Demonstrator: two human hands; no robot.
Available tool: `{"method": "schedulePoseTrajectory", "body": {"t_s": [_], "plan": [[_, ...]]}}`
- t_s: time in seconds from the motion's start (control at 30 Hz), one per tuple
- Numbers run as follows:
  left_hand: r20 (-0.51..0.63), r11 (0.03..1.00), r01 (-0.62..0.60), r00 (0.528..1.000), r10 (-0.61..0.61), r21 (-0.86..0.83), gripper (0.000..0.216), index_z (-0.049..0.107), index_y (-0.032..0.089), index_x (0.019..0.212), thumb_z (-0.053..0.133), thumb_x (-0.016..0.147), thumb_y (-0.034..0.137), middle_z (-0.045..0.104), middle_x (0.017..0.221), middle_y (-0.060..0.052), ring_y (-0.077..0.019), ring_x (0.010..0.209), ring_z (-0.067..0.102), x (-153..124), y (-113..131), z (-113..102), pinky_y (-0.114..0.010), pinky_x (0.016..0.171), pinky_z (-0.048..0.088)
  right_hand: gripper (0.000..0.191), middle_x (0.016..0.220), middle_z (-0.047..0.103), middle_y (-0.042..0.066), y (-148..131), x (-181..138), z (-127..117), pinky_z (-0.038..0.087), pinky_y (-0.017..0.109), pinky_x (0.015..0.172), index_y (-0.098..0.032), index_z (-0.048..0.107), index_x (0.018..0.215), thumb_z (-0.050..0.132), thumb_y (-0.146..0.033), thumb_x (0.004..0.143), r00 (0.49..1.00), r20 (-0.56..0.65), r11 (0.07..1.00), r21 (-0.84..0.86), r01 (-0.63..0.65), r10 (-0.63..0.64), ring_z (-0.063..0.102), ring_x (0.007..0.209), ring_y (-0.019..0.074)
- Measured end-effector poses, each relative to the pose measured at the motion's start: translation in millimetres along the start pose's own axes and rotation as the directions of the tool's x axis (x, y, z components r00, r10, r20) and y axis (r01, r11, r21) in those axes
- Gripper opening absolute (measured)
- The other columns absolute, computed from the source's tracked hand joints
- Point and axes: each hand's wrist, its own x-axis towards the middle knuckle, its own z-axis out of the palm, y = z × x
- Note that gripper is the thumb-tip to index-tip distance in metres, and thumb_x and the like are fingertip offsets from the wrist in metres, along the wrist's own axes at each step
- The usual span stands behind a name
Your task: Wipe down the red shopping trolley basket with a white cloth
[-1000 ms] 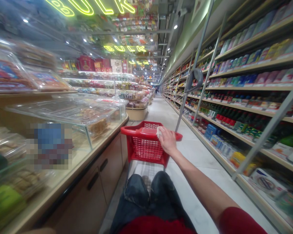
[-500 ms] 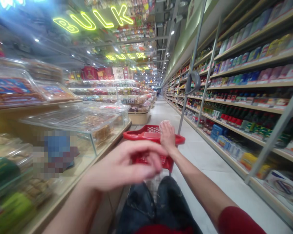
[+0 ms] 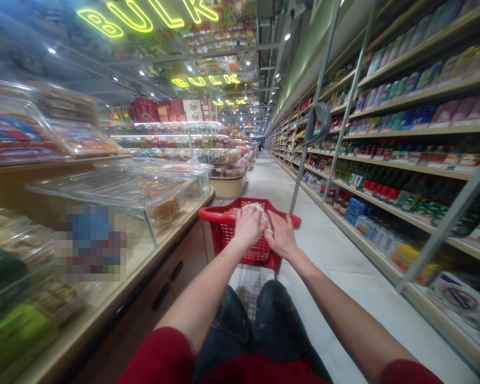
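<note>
A red shopping cart stands right in front of my legs, its handle bar running crosswise. A crumpled white cloth or wipe lies over the middle of the bar, partly hidden by my hands. My left hand is closed with its fingers curled over the cloth. Close beside it on the right, my right hand grips the cloth's other side, its thumb towards the left hand. Both arms reach forward.
A bulk-food counter with packaged goods runs close along the left. Tall stocked shelves line the right side. A metal pole with a grey loop rises beyond the cart's right side. The tiled aisle stretches ahead.
My left hand has moved forward from in front of the cart onto the cloth at the handle. My right hand has stayed at the handle, shifting slightly lower and turning.
</note>
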Motion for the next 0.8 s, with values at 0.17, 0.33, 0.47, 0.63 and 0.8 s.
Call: {"method": "schedulePoseTrajectory", "body": {"t_s": [0.17, 0.33, 0.47, 0.63, 0.8], "plan": [[-0.07, 0.994, 0.069, 0.996, -0.063, 0.088, 0.023, 0.053, 0.026, 0.104, 0.043, 0.084, 0.029, 0.051, 0.125, -0.004, -0.0217, 0.12, 0.039, -7.8, -35.4, -4.0, -0.053, 0.105, 0.011, 0.052, 0.119, 0.055, 0.012, 10.4, -5.0, 3.0, 0.015, 0.051, 0.103, -0.014, 0.034, 0.131, 0.037, -0.022, 0.08, 0.994, -0.081, 0.998, 0.006, -0.066, 0.067, 0.047, 0.11, 0.0219], [-0.113, 0.991, 0.108, 0.989, -0.099, 0.074, 0.032, 0.049, 0.024, 0.114, 0.041, 0.084, 0.022, 0.053, 0.124, -0.006, -0.0199, 0.119, 0.041, -10.2, -34.6, -0.6, -0.049, 0.106, 0.015, 0.051, 0.117, 0.056, 0.011, 8.9, -6.3, 7.4, 0.015, 0.051, 0.103, -0.013, 0.034, 0.131, 0.036, -0.023, 0.081, 0.987, -0.132, 0.995, -0.002, -0.096, 0.095, 0.046, 0.11, 0.0216], [-0.05, 0.988, -0.138, 0.989, 0.142, 0.075, 0.029, 0.052, 0.025, 0.111, 0.042, 0.084, 0.023, 0.053, 0.124, -0.005, -0.0204, 0.123, 0.036, -6.0, 1.2, 12.4, -0.047, 0.107, 0.012, 0.051, 0.115, 0.057, 0.011, 10.1, -6.9, 9.0, 0.016, 0.05, 0.103, -0.012, 0.032, 0.131, 0.034, -0.022, 0.081, 0.986, -0.137, 0.995, 0.004, -0.097, 0.096, 0.046, 0.11, 0.0213], [-0.057, 0.99, -0.029, 0.998, 0.037, 0.137, 0.025, 0.056, 0.024, 0.105, 0.045, 0.083, 0.028, 0.044, 0.132, -0.01, -0.0254, 0.12, 0.039, -8.8, -15.4, 7.5, -0.056, 0.104, 0.011, 0.053, 0.115, 0.057, 0.01, 15.5, -8.8, 6.4, 0.017, 0.05, 0.103, -0.012, 0.032, 0.131, 0.036, -0.019, 0.079, 0.992, -0.115, 0.998, 0.011, -0.056, 0.057, 0.045, 0.11, 0.0214], [-0.105, 0.983, 0.079, 0.993, -0.062, 0.165, 0.025, 0.054, 0.026, 0.106, 0.044, 0.083, 0.028, 0.05, 0.126, -0.009, -0.0239, 0.115, 0.044, -15.1, -46.4, -4.6, -0.059, 0.103, 0.011, 0.054, 0.115, 0.057, 0.011, 12.8, -8.9, 10.3, 0.016, 0.051, 0.103, -0.013, 0.033, 0.13, 0.038, -0.018, 0.077, 0.986, -0.158, 0.998, 0.011, -0.056, 0.057, 0.046, 0.109, 0.022]]}}
